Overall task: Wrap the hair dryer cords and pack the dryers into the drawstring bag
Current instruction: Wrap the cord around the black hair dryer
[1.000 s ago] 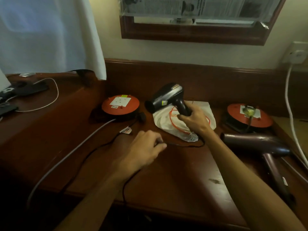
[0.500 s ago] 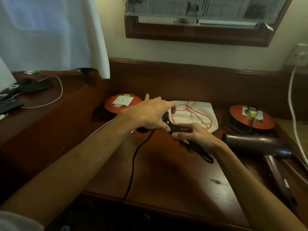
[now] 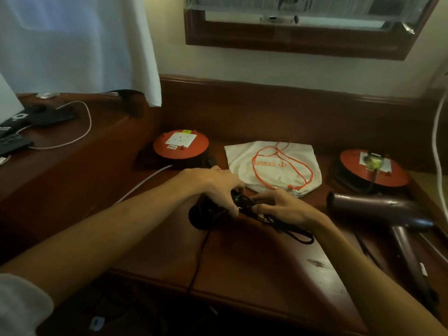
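Both grips are on the black dryer (image 3: 206, 214), which lies on its side at the middle of the counter (image 3: 254, 267). The left hand (image 3: 213, 187) curls over the body where it meets the handle, and the right hand (image 3: 281, 207) pinches the handle and the turns of cord (image 3: 295, 232) lying along it. A dark loop of that cord sticks out past the right wrist toward 4 o'clock. The rest of the cord runs from under the dryer toward 6 o'clock and drops over the counter's front edge, so there looks to be a fair length left to take up.

I'd say the first cord is mid-wrap, early in the job. The next move calls for one hand to pin the turns while the other draws up slack and lays another turn round the handle; if the pinch eases, the loops may spring loose.

The bag (image 3: 274, 166) lies flat at 12 o'clock from the hands, just beyond them, its orange drawstring (image 3: 281, 163) sprawled on top and its mouth apparently drawn shut, so it will need opening. The maroon dryer (image 3: 378, 209) lies untouched at 3 o'clock. Two orange cord reels sit at the back, one (image 3: 180, 144) at 11 o'clock, the other (image 3: 373, 168) at 2 o'clock with something plugged into it.
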Available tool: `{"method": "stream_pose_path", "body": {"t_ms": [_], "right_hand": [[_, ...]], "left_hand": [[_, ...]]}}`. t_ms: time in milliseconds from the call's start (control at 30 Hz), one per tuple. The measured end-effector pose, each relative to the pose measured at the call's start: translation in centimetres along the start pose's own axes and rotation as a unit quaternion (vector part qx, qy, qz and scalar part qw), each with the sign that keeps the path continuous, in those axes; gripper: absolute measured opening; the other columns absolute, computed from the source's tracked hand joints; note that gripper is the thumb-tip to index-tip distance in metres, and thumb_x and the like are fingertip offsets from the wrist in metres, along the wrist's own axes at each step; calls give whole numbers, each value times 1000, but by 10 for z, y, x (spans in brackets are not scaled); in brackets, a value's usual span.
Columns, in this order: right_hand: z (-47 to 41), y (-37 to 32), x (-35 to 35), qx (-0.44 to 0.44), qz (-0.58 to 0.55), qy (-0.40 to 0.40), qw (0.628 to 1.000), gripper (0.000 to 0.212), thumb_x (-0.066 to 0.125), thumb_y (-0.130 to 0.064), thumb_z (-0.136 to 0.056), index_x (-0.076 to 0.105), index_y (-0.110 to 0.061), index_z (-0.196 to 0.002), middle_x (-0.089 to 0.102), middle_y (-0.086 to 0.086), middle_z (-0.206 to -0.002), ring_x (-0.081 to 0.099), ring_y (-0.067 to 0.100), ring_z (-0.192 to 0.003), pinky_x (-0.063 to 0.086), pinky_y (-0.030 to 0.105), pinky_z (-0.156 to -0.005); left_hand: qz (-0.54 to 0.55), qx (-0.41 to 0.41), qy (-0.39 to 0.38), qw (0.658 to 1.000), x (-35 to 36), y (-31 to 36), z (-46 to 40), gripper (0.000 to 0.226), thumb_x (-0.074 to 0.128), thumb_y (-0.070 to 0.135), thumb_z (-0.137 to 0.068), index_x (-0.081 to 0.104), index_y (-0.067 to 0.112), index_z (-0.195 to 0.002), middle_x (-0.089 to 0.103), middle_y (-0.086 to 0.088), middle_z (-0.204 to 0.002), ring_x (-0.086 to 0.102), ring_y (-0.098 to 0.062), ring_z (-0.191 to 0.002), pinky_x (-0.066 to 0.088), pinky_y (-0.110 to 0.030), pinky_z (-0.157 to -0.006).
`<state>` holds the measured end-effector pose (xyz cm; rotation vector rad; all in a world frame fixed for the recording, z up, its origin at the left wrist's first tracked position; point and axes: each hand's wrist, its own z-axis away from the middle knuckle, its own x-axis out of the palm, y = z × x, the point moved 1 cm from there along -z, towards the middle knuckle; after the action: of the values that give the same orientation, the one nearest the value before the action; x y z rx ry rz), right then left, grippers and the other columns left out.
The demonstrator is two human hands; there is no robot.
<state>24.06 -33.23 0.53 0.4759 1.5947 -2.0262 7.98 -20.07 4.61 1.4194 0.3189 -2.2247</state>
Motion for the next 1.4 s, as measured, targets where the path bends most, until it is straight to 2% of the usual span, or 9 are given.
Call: {"method": "stream_pose_path", "body": {"t_ms": [267,433,567,633,767,900,1133,1267,1400], "right_hand": [[-6,3,-3,12,-70,-32,997,26,54,-32,-102,60,-35,-127,66,3,-121,68,31,-106,58,36,-87],[-12,-6,-12,37,25,4,999,34,59,-42,-98,62,-23,-126,71,4,-104,73,25,-86,61,37,-77],[3,-26,5,-91,299,303,900,30,56,-36,-98,61,-15,-119,61,-1,-109,55,16,-97,51,36,-84],[19,-34,40,-193,261,400,857,23,50,-32,-96,63,-14,-100,58,-1,-94,51,16,-87,47,35,-75],[16,-10,111,-3,107,265,958,35,52,-58,-94,62,-28,-108,55,-11,-89,49,12,-87,46,38,-81],[-9,-4,128,29,-17,197,980,14,58,-45,-97,68,-37,-90,57,-4,-88,49,14,-94,36,36,-84],[1,2,77,15,-507,19,862,17,57,-20,-101,56,-4,-97,48,12,-66,61,28,-56,55,44,-70],[7,32,51,78,-489,-106,862,30,74,-17,-87,62,5,-104,45,5,-71,34,7,-46,34,20,-44],[-2,44,23,151,-342,6,928,27,70,-24,-89,62,2,-89,48,12,-69,35,12,-49,26,22,-44]], "left_hand": [[231,48,28,971,21,-26,-12,43,74,60,-80,73,27,-107,63,7,-115,61,-10,-105,51,-36,-95],[292,52,106,949,35,-37,-17,42,78,63,-75,75,31,-103,57,14,-113,55,-5,-106,46,-35,-96],[351,34,155,923,44,-43,-20,43,81,61,-71,77,30,-101,59,10,-111,58,-10,-105,49,-40,-96],[383,34,172,907,47,-47,-19,44,81,63,-68,79,32,-99,61,9,-110,60,-12,-103,50,-43,-96],[414,44,196,888,51,-51,-18,43,80,59,-72,80,27,-101,62,7,-107,61,-11,-103,48,-39,-98],[468,36,248,847,60,-52,-14,41,68,61,-77,80,26,-94,65,7,-103,63,-11,-101,46,-36,-100],[564,68,346,747,85,-70,-9,17,72,48,-87,80,33,-85,71,5,-98,69,-11,-95,47,-30,-88],[571,77,349,739,89,-72,-7,22,67,56,-82,79,37,-84,70,11,-97,68,-10,-96,47,-31,-89],[555,91,341,754,91,-74,-5,24,67,54,-87,79,34,-90,68,11,-102,66,-12,-102,48,-41,-95]]}}
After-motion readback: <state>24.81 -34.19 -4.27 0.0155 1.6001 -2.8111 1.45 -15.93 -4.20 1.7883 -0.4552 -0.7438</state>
